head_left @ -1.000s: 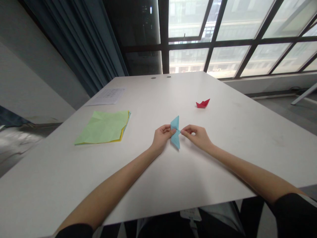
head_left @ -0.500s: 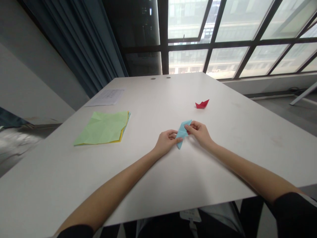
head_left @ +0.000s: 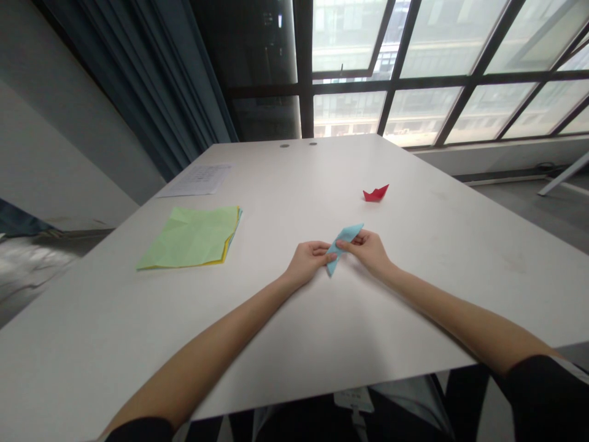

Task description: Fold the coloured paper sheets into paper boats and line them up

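A small piece of folded light-blue paper (head_left: 348, 233) is held just above the table between both hands. My left hand (head_left: 309, 263) pinches its lower left part, thumb in front and fingers behind. My right hand (head_left: 368, 250) grips its right side, the thumb pressed near the middle of the paper and the other fingers partly hidden behind it. One pointed end sticks out to the upper right, another points down past my left thumb. Farther back on the right stands a red folded paper boat (head_left: 376, 193), touched by neither hand.
On the left of the white table (head_left: 276, 331) lies a stack of coloured paper sheets (head_left: 193, 236), green on top with yellow and blue edges showing. Behind it is a printed white sheet (head_left: 197, 180). A blue curtain (head_left: 147, 73) hangs at the table's far left, near the windows.
The blue paper's upper end has swung to the right and the shape looks narrower in the middle. My right thumb has slid left and down along it. My left hand has barely moved.
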Tool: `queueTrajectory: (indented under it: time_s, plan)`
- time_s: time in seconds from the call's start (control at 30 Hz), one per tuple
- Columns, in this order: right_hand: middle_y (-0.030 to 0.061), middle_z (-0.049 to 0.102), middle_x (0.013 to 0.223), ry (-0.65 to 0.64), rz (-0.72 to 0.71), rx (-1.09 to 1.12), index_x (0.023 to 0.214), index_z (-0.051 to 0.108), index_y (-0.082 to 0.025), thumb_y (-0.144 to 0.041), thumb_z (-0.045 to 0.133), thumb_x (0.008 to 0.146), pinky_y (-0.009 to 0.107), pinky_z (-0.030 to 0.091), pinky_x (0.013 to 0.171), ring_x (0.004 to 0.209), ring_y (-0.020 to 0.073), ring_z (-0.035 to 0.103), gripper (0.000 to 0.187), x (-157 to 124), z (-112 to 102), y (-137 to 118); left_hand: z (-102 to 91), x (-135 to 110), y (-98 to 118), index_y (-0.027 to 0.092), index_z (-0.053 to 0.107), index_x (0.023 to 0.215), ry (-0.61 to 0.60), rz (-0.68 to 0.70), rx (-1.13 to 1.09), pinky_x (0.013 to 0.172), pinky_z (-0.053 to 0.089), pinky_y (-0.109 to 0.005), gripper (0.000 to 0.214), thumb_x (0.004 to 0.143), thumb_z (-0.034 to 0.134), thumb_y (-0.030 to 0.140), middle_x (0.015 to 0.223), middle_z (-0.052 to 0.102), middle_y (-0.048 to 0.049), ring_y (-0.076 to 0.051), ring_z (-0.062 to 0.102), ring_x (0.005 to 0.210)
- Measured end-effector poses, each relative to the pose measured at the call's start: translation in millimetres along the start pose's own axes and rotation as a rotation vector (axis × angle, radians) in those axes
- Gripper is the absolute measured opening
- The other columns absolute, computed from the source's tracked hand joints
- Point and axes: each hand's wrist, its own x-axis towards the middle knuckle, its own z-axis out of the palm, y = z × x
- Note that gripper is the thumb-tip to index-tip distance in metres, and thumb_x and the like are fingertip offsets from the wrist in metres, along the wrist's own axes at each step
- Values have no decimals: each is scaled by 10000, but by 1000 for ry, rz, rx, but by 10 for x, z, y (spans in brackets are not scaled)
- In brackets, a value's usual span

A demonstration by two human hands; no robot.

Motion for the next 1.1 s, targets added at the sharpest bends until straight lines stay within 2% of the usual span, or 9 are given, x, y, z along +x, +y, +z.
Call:
queueTrajectory:
  time_s: [0.23,0.47,0.63,0.8,1.1]
  plan:
    - [40,698,735,-18,2,55,755,645,-156,-363,746,587,331,513,713,696,185,648,285,0,-21,15,13,-6,56,118,651,715,27,-60,7,553,469,-241,364,463,808,330,626,681,-26,-123,598,536]
    - [28,683,696,53,-2,91,738,634,-156,-388,750,577,312,499,680,650,168,628,306,25,-33,38,-2,4,62,111,631,687,56,-80,-48,562,464,-235,369,474,798,362,619,676,-29,-115,595,536]
    - [15,662,654,-6,65,189,745,626,-152,-390,728,620,287,483,636,612,143,602,288,24,-37,88,-9,-27,97,103,630,704,2,-47,13,516,432,-208,379,498,784,382,580,650,-13,-93,556,497]
    - [14,670,687,-27,46,195,723,636,-151,-358,747,598,276,477,641,624,135,594,265,16,-19,95,-12,-24,80,108,630,671,41,43,119,485,401,-199,356,580,722,440,545,610,1,-79,514,472]
    - [-18,608,607,138,36,246,708,642,-157,-348,744,592,262,467,622,597,111,551,245,41,-38,21,-54,10,26,119,602,643,4,38,162,498,410,-211,334,596,709,432,547,612,1,-90,526,480]
